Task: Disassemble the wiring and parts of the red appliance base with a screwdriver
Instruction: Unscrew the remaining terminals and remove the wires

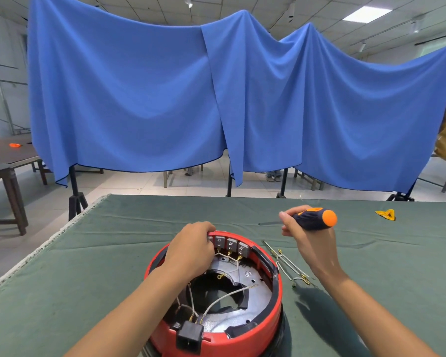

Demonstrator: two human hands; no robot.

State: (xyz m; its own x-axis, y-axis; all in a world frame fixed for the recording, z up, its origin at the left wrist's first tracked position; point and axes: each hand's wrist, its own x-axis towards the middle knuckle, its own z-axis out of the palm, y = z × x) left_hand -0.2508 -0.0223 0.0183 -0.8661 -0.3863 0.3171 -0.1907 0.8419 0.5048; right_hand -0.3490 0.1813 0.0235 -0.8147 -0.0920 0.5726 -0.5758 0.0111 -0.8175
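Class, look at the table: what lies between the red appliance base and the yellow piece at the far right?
In the head view, a bundle of loose wires lies on the green cloth right of the red appliance base, before the yellow piece.

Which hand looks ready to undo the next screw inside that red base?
The right hand, probably: it already grips the screwdriver, raised above the table beside the red base. The left hand rests on the base's far rim with fingers curled over it, seemingly steadying it.
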